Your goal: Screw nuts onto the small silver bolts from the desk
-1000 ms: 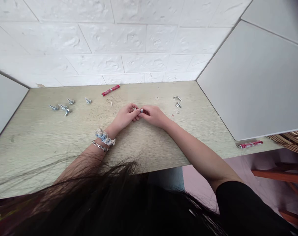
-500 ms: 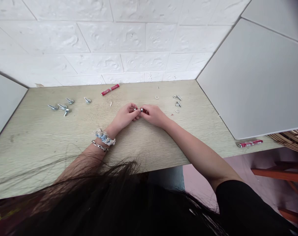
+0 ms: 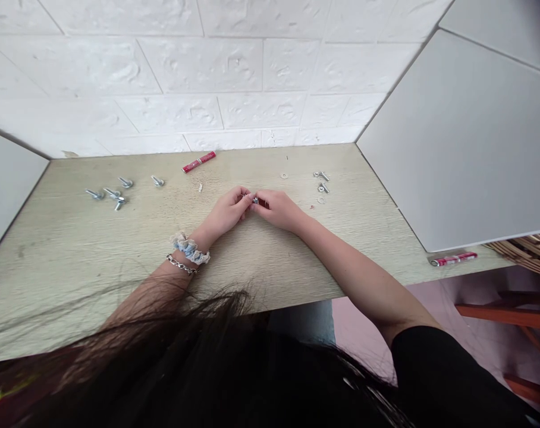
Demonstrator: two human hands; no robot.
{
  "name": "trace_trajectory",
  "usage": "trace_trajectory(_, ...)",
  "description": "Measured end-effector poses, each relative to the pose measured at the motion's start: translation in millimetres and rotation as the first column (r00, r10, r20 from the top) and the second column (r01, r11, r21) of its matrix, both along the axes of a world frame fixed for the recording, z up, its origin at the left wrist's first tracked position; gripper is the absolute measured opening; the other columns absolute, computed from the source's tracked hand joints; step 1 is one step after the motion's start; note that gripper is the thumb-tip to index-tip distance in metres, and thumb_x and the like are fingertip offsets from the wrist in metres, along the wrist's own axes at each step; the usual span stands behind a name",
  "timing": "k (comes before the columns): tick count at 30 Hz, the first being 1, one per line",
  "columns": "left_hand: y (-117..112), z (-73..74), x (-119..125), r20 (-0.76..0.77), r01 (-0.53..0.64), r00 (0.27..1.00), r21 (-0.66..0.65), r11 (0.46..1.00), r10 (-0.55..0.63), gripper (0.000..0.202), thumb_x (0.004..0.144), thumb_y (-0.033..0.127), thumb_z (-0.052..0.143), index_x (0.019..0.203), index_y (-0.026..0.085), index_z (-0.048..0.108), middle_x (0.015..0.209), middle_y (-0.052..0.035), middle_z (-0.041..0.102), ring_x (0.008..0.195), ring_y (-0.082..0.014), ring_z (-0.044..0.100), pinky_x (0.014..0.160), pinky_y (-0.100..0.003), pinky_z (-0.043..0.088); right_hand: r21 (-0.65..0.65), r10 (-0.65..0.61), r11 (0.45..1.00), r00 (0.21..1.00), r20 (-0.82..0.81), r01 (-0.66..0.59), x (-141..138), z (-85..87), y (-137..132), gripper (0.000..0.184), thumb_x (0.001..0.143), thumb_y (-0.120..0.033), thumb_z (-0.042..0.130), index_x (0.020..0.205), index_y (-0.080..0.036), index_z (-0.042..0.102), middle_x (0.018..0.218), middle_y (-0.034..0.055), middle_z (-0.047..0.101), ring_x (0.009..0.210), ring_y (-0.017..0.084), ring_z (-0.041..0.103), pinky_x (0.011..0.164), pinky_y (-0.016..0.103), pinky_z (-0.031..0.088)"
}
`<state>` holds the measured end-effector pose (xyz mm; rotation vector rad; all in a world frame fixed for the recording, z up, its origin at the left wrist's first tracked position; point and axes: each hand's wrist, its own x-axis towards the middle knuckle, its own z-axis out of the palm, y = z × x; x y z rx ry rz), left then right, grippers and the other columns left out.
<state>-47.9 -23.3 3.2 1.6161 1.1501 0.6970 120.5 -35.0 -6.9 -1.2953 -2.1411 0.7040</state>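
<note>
My left hand (image 3: pixel 228 210) and my right hand (image 3: pixel 278 210) meet over the middle of the wooden table. Both sets of fingers are closed in a pinch around a small silver bolt (image 3: pixel 256 201), which shows between the fingertips. Most of it is covered, so I cannot tell whether a nut or washer sits on it. A dark red bit (image 3: pixel 264 204) shows under my right fingers; what it belongs to is hidden. My left wrist carries a scrunchie and a chain bracelet.
Several bolts (image 3: pixel 119 203) with nuts and washers lie at the left. To the right are loose screws (image 3: pixel 323 188), a flat washer (image 3: pixel 283 176) and another washer (image 3: pixel 320 201). One red tube (image 3: pixel 199 161) rests near the white brick wall, another red tube (image 3: pixel 454 259) by the grey panel (image 3: pixel 466 142).
My fingers have shifted slightly and closed nearer together around the bolt, with less of the metal showing on the left side. Everything on the table stays put.
</note>
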Motion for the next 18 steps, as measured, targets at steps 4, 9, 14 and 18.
trace_trajectory(4,1,-1.8,0,-0.061,-0.016,0.998,0.081,0.997,0.021,0.024,0.094,0.036,0.046,0.078,0.019,0.052,0.062,0.0037,0.048,0.058,-0.0113,0.044,0.058,-0.023,0.035,0.001,0.010,1.000,1.000,0.024,-0.010,-1,0.2,0,0.020,0.091,-0.030,0.050,0.074,-0.018,0.049,0.074,0.0007,0.055,0.069,0.013,0.046,0.067,0.027,0.032)
trace_trajectory(9,-1,-3.3,2,-0.129,-0.061,0.988,0.179,0.982,0.085,0.031,0.096,0.037,0.039,0.074,0.019,0.050,0.070,0.0011,0.052,0.069,-0.0140,0.048,0.066,-0.025,0.036,-0.021,0.025,0.999,0.999,0.027,-0.025,-2,4.4,-4,0.024,0.093,-0.032,0.048,0.073,-0.018,0.048,0.074,0.0012,0.056,0.070,0.013,0.046,0.067,0.027,0.031)
trace_trajectory(14,-8,1.9,7,-0.251,-0.134,0.948,0.236,0.962,0.193,0.033,0.098,0.036,0.038,0.069,0.020,0.047,0.070,-0.0011,0.053,0.071,-0.0170,0.048,0.066,-0.028,0.032,-0.035,0.026,0.999,0.999,0.043,-0.024,-4,6.7,-5,0.028,0.094,-0.033,0.046,0.070,-0.019,0.044,0.074,0.0013,0.054,0.071,0.013,0.046,0.068,0.028,0.030)
trace_trajectory(18,-10,4.3,8,-0.304,-0.117,0.932,0.268,0.956,0.200,0.033,0.097,0.035,0.039,0.068,0.021,0.043,0.067,-0.0010,0.050,0.068,-0.0179,0.046,0.064,-0.029,0.030,-0.037,0.042,0.998,0.999,0.025,-0.041,-3,6.6,-5,0.032,0.097,-0.034,0.039,0.069,-0.020,0.043,0.073,0.0015,0.054,0.072,0.014,0.046,0.069,0.029,0.031)
